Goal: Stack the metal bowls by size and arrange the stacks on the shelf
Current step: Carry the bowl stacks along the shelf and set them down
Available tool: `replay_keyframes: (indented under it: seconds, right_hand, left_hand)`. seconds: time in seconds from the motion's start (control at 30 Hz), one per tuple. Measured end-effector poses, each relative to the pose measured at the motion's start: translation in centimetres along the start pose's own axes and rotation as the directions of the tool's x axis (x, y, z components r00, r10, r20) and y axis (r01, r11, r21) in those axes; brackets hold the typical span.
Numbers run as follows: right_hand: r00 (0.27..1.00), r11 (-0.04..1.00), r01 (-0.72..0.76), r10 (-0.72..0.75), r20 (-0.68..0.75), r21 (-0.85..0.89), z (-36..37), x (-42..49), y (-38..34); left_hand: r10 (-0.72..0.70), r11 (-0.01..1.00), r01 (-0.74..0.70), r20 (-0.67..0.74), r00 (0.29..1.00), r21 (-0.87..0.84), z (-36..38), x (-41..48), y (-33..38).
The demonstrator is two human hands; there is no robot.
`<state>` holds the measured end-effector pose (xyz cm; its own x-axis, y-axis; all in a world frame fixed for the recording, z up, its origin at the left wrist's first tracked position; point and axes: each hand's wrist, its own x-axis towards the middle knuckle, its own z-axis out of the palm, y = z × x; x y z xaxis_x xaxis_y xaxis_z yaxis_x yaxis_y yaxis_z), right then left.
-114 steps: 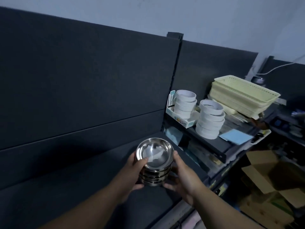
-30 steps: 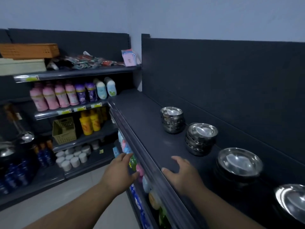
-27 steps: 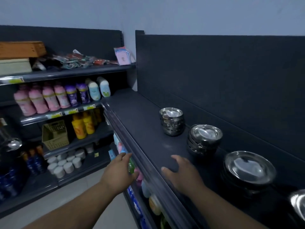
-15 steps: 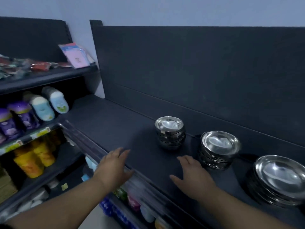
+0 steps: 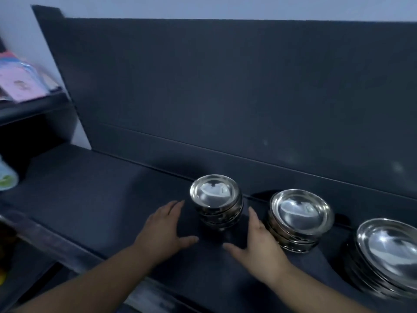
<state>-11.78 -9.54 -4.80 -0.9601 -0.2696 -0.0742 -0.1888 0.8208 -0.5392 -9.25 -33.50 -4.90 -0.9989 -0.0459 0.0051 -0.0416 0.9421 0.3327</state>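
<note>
A stack of small shiny metal bowls (image 5: 216, 204) stands on the dark shelf (image 5: 90, 199), near its back panel. Beside it to the right sit a stack of medium metal bowls (image 5: 300, 220) and a stack of large metal bowls (image 5: 388, 251). The left hand (image 5: 162, 231) and right hand (image 5: 259, 240) flank the small stack, fingers straight, grasping nothing.

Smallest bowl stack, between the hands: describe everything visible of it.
The smallest bowl stack is several shiny, steel-looking bowls nested upright, rims level, the top bowl's inside mirror-bright. It stands on the dark shelf near the back panel, leftmost of three stacks and apart from the middle stack. The left hand and right hand flank it with open fingers; neither plainly touches it.
</note>
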Motion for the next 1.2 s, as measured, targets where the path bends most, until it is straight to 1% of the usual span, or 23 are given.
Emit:
replay_keyframes:
  seconds: [0.03,0.1,0.2,0.3,0.4,0.5,0.63,0.77,0.97,1.1,1.2]
  right_hand:
    - [1.000,0.998,-0.009,0.010,-0.005,0.055,0.2,0.4,-0.1]
    - [0.999,0.984,-0.008,0.013,-0.029,0.180,0.6,1.2,-0.3]
    - [0.997,0.934,-0.009,0.036,-0.069,0.358,0.9,2.0,-0.8]
    - [0.995,0.889,-0.014,0.057,-0.081,0.458,1.4,2.4,-1.3]
    - [0.986,0.857,-0.042,0.117,-0.115,0.513,1.9,2.4,-2.3]
    - [0.968,0.831,-0.063,0.186,-0.169,0.552,2.5,1.9,-3.7]
    - [0.939,0.795,-0.080,0.263,-0.222,0.602,3.3,0.1,-5.3]
    - [0.896,0.757,-0.086,0.344,-0.283,0.647,3.0,-2.9,-6.4]
    - [0.811,0.776,-0.051,0.399,-0.427,0.629,0.4,-9.8,-6.0]
    - [0.754,0.762,-0.053,0.454,-0.475,0.645,-1.1,-17.1,-4.0]
    - [0.700,0.746,-0.074,0.511,-0.499,0.661,-2.1,-24.3,-1.4]
  left_hand:
    - [0.026,0.997,-0.026,0.004,1.000,-0.068,-0.1,0.8,0.1]
    - [0.070,0.953,-0.064,0.008,0.998,-0.295,-0.2,2.2,0.1]
    - [0.155,0.797,-0.081,0.073,0.985,-0.599,-0.4,4.1,0.0]
    - [0.262,0.664,-0.069,0.146,0.954,-0.745,0.1,5.6,-0.6]
    - [0.355,0.592,-0.081,0.169,0.919,-0.802,0.4,6.5,-1.4]
    - [0.402,0.539,-0.082,0.171,0.900,-0.838,0.2,7.0,-2.1]
    - [0.488,0.510,-0.126,0.166,0.857,-0.851,-0.8,6.6,-2.4]
    - [0.550,0.483,-0.163,0.153,0.821,-0.861,-1.9,5.5,-1.4]
    - [0.651,0.437,-0.228,0.131,0.747,-0.870,-3.1,1.8,4.1]
    - [0.730,0.413,-0.304,0.112,0.674,-0.858,-2.5,-2.7,9.5]
    - [0.785,0.387,-0.313,0.132,0.605,-0.867,-1.2,-7.7,14.8]
